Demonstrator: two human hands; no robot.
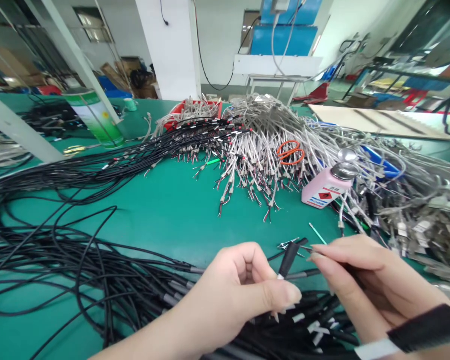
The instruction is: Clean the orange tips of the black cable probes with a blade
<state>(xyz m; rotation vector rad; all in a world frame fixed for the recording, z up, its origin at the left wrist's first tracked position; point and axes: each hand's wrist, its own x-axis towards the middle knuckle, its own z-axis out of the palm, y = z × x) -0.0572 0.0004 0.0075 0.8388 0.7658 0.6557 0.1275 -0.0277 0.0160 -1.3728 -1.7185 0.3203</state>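
My left hand (247, 285) pinches a short black sleeved cable end (289, 259) between thumb and fingers, its black tip pointing up and away. At the right, my right hand (367, 280) is closed on a thin dark tool (310, 249), whose tip reaches the top of that cable end. Below both hands lies a thick bundle of black cables (135, 290) with grey and white sleeves on their ends. A few small loose bits and a thin pale green stick (317, 233) rest on the green table just beyond my fingers.
Behind stands a pink bottle (324, 190) with a metal top. Farther back are a heap of grey cables (270, 130), orange-handled scissors (291, 152) and a red bin (176, 116). A green-and-white canister (97, 120) is at the left on the green table (172, 210).
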